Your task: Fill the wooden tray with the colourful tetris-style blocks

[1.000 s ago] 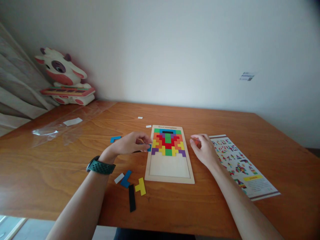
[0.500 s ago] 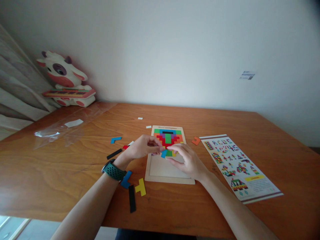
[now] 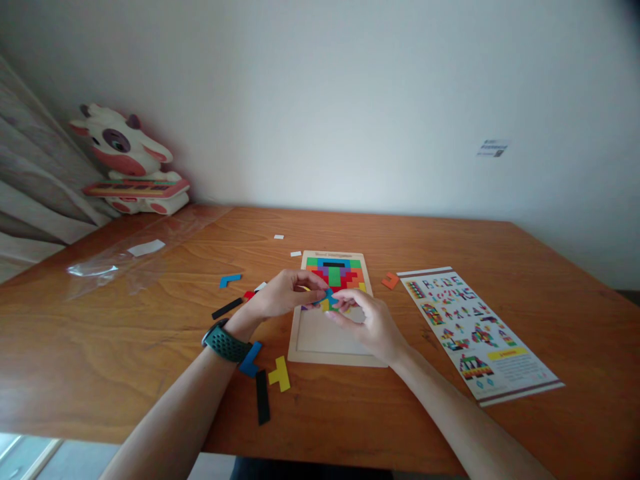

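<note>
A wooden puzzle tray lies in front of me on the table, its far half filled with coloured blocks and its near half bare. Over the middle of the tray my left hand and my right hand meet, both pinching a small blue piece just above the filled rows. A dark watch sits on my left wrist.
Loose pieces lie left of the tray: a blue one, black bars, a yellow piece, another blue one. An orange piece and a printed pattern sheet lie to the right. A cow toy stands far left.
My left hand carried the blue piece from the tray's left edge to over its middle. My right hand let go of the orange piece, moved left and joined in gripping the blue one.
</note>
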Demonstrator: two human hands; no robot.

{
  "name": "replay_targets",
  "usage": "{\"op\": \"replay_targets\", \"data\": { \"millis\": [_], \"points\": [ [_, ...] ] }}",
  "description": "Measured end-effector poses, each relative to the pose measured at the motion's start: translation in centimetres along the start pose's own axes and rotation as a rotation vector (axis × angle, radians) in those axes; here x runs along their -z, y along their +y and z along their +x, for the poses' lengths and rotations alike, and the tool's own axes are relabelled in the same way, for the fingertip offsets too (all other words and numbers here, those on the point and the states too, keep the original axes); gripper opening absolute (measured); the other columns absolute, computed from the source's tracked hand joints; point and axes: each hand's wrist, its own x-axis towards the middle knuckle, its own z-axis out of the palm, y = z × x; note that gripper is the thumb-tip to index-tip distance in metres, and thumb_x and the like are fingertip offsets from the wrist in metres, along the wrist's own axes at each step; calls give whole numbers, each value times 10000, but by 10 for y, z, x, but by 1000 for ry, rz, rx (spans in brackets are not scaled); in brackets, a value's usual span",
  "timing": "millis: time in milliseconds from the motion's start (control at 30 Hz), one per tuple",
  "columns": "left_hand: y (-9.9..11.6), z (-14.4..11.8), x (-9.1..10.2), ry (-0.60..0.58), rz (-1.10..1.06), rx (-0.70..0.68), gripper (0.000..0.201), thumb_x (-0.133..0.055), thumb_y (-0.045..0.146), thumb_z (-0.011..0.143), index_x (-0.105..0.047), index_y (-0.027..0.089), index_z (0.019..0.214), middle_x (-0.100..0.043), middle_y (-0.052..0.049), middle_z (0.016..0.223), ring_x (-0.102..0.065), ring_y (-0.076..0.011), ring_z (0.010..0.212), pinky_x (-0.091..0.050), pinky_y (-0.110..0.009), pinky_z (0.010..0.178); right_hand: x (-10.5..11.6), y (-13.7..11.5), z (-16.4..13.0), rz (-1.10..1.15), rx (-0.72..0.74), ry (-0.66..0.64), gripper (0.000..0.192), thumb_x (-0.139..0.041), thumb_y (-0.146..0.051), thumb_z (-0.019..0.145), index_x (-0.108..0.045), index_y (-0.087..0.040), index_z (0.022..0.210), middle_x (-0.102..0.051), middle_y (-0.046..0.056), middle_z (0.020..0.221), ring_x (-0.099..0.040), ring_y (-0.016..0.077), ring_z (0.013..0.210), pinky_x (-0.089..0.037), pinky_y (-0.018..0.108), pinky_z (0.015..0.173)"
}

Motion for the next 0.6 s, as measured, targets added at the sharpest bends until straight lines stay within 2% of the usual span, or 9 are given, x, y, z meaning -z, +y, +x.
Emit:
{"op": "replay_targets", "data": {
  "millis": [67, 167, 233, 333, 467, 600],
  "points": [
    [3, -1, -1, -3, -5, 7, 417, -833, 400, 725, -690, 162, 1036, -708, -11, 845, -662, -113, 664, -533, -245, 641, -2, -3, 0, 32, -24, 35, 194, -704, -310, 890, -666, -223, 1059, -752, 36, 919, -703, 172, 805, -583, 321, 778],
    [7, -4, -1, -103, 9, 30, 452, -825, 411, 733, -669, 171, 1083, -711, -5, 809, -672, -121, 665, -548, -256, 650, -5, -5, 1, 49, -25, 69, 117, -653, -282, 921, -691, -221, 1014, -763, 44, 929, -711, 174, 802, -592, 320, 768],
    [9, -5, -1, -148, 14, 66, 418, -812, 417, 745, -675, 164, 1048, -714, -3, 762, -660, -114, 644, -543, -253, 652, -5, -5, 2, 43, 4, 48, 94, -630, -269, 937, -701, -226, 981, -762, 46, 940, -710, 176, 813, -592, 322, 772],
    [12, -6, -1, -133, 8, 145, 363, -807, 428, 739, -695, 151, 945, -728, -15, 752, -651, -109, 639, -529, -243, 651, -5, -5, 1, -16, 79, 11, 106, -629, -280, 943, -692, -236, 1017, -735, 55, 973, -699, 184, 856, -592, 335, 788],
    [14, -6, 0, -72, 79, 193, 337, -768, 454, 769, -720, 139, 879, -717, -17, 712, -637, -105, 624, -487, -216, 604, -4, -7, 0, -217, 228, -11, 358, -720, -370, 885, -633, -253, 1211, -670, 95, 1142, -651, 246, 1070, -560, 434, 934],
    [14, -7, 2, -68, 77, 173, 395, -783, 432, 755, -676, 156, 1017, -705, 7, 673, -637, -111, 598, -461, -210, 576, -4, -9, 0, -321, 309, -43, 461, -744, -393, 868, -593, -246, 1278, -678, 104, 1195, -641, 268, 1095, -536, 462, 952]
  ]
}}
